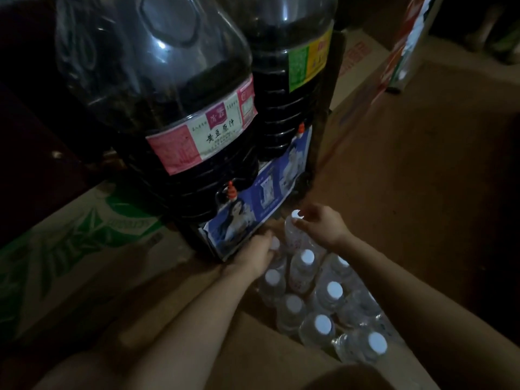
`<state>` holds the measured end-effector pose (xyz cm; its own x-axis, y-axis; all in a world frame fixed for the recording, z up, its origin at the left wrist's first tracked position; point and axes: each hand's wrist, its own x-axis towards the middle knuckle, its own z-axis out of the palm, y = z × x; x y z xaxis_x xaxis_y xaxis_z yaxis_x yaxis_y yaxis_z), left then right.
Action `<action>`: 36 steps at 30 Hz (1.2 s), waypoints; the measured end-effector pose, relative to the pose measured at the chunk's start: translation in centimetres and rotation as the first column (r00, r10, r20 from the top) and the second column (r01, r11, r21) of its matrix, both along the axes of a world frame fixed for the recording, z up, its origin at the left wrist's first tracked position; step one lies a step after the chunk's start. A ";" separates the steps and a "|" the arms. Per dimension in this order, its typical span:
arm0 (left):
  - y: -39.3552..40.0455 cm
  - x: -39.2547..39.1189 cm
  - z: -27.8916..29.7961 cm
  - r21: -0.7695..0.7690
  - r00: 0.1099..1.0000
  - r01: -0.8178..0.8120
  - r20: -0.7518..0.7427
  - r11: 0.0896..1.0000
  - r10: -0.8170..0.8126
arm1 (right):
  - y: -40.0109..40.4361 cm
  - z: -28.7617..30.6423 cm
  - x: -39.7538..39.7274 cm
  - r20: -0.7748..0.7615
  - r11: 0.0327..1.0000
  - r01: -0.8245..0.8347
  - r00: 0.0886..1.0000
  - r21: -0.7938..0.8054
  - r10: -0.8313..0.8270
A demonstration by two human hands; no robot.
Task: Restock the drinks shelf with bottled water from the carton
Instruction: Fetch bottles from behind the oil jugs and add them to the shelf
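Nearest the camera, an open carton (253,347) held clear water bottles (323,325) with white caps, standing upright in packed rows. At the far end of the rows, the left hand (257,256) was curled around the top of 1 bottle (275,244), its cap mostly hidden by the fingers. Just beside it, the right hand (323,226) pinched the neck of a raised bottle (294,232), which stood higher than the rest. Beyond the hands, 2 large dark jugs (174,114) with small red taps sat on a stand fronted by a blue poster (253,204). A green-printed box (70,235) lay to the left.
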<state>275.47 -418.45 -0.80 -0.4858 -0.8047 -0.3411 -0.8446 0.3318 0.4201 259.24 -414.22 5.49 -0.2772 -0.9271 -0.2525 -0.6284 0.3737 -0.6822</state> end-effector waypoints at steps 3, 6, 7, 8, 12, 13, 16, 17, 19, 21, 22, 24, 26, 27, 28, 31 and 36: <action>-1.0 1.2 2.7 -0.045 0.998 -0.018 -0.055 0.999 0.016 | -0.4 1.4 0.4 -0.023 1.000 0.010 1.000 -0.016 -0.010; -2.4 2.5 8.1 -0.055 0.993 -0.019 -0.121 0.998 0.012 | -0.9 4.7 1.2 -0.024 1.000 -0.015 1.000 0.008 0.015; -2.8 2.9 10.4 -0.074 0.991 -0.005 -0.132 0.997 -0.005 | -1.1 6.2 1.4 -0.043 0.999 -0.032 0.999 0.028 0.033; -3.0 3.2 12.9 -0.084 0.990 0.011 -0.136 0.996 -0.022 | -1.2 8.0 1.7 -0.058 0.997 -0.048 0.997 0.057 0.052; -3.8 4.4 23.4 -0.144 0.982 0.035 -0.178 0.989 -0.061 | -1.9 16.3 3.2 -0.080 0.979 -0.127 0.987 0.162 0.141; -4.0 4.7 25.9 -0.163 0.979 0.030 -0.195 0.986 -0.062 | -2.0 18.6 3.5 -0.069 0.972 -0.148 0.984 0.180 0.163; -4.5 5.8 34.9 -0.172 0.959 -0.007 -0.281 0.985 -0.043 | -2.0 27.0 4.5 -0.072 0.952 -0.231 0.966 0.202 0.249; -4.6 6.1 38.2 -0.173 0.951 -0.012 -0.307 0.985 -0.042 | -1.8 30.0 4.9 -0.079 0.948 -0.246 0.961 0.202 0.266; -4.9 6.7 44.8 -0.184 0.933 -0.020 -0.357 0.983 -0.048 | -1.7 35.6 5.7 -0.073 0.944 -0.266 0.956 0.196 0.285; -5.3 7.4 51.5 -0.210 0.914 -0.051 -0.404 0.976 -0.039 | -1.7 41.1 6.7 -0.039 0.948 -0.259 0.962 0.185 0.270; -5.6 7.8 54.7 -0.218 0.904 -0.085 -0.426 0.972 -0.016 | -1.7 43.7 7.3 -0.019 0.951 -0.253 0.965 0.177 0.261; -6.1 9.0 61.1 -0.231 0.885 -0.150 -0.465 0.961 0.027 | -2.1 48.6 8.6 0.014 0.956 -0.253 0.967 0.149 0.254; -6.6 10.4 66.9 -0.259 0.858 -0.216 -0.510 0.941 0.057 | -2.7 53.3 10.2 0.022 0.959 -0.268 0.963 0.093 0.267; -6.8 11.1 69.8 -0.268 0.841 -0.249 -0.537 0.931 0.070 | -3.0 55.7 11.2 0.013 0.961 -0.271 0.963 0.061 0.271; -7.1 11.9 72.5 -0.264 0.822 -0.279 -0.563 0.923 0.088 | -3.3 58.0 12.3 0.000 0.964 -0.263 0.965 0.027 0.263; -8.5 14.4 79.1 -0.216 0.762 -0.345 -0.633 0.913 0.139 | -4.3 63.9 15.2 -0.038 0.967 -0.223 0.975 -0.121 0.220; -10.7 19.5 86.1 -0.140 0.637 -0.451 -0.743 0.881 0.208 | -6.7 70.7 20.4 -0.047 0.903 -0.295 0.954 -0.311 0.296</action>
<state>295.01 -429.11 85.29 -0.1597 -0.9549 0.2503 -0.4248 0.2953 0.8558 279.62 -420.97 76.16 0.0219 -0.9979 0.0615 -0.6761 -0.0601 -0.7344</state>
